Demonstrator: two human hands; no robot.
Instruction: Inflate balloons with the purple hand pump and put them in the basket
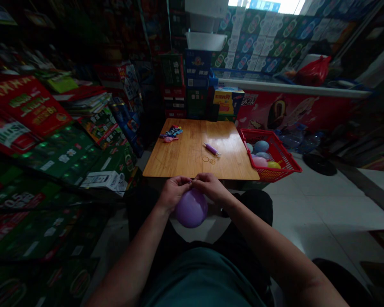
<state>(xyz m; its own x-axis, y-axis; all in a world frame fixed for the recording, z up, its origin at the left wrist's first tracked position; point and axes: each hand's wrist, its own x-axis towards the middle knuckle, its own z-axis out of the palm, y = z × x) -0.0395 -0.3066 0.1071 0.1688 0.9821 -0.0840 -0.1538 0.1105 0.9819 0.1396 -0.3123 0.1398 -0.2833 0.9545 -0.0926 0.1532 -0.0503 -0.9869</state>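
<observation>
A purple balloon (192, 209), blown up round, hangs below my two hands in front of the table's near edge. My left hand (175, 190) pinches the balloon's neck from the left. From the right, the fingers of my right hand (209, 185) are closed on the same neck, and the fingertips of both hands meet there. On the wooden table (185, 157) lie a purple balloon pump (212, 149) and several thin rubber bands (209, 160). A small heap of uninflated balloons (172, 133) rests at the table's far left.
Beside the table's right edge stands a red plastic basket (284, 166) with several inflated balloons (261, 146). Stacked green drink cartons (67, 149) rise on the left. Boxes (197, 81) and a long freezer (275, 104) stand behind the table.
</observation>
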